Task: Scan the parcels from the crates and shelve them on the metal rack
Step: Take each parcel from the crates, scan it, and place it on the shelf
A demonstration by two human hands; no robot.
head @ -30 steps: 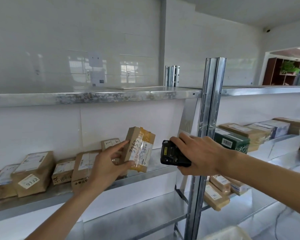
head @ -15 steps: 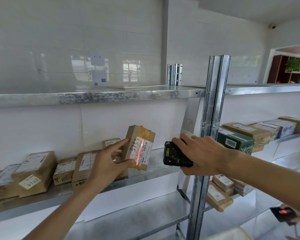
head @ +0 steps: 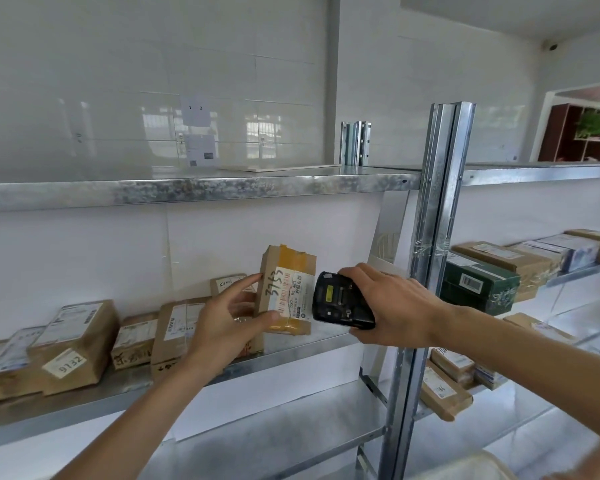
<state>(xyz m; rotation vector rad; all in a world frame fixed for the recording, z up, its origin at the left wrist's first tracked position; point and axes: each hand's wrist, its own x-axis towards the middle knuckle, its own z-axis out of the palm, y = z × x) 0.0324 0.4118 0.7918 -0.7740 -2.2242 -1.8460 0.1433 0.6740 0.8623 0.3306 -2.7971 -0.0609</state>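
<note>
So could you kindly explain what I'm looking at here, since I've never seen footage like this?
There is no machine: a person wears a camera on the head, looking forward and down at both bare hands. The left hand steadies an upright cardboard parcel standing on the metal rack. The right hand has a grip on a black handheld scanner, aimed at the parcel's label. Other brown parcels lie along the same shelf, and a dark green box sits right of the upright post.

Left hand (head: 222, 323) holds upright parcel (head: 286, 289) on metal rack (head: 437, 237) shelf; right hand (head: 392, 306) grips scanner (head: 340, 305) just beside its label.
</note>
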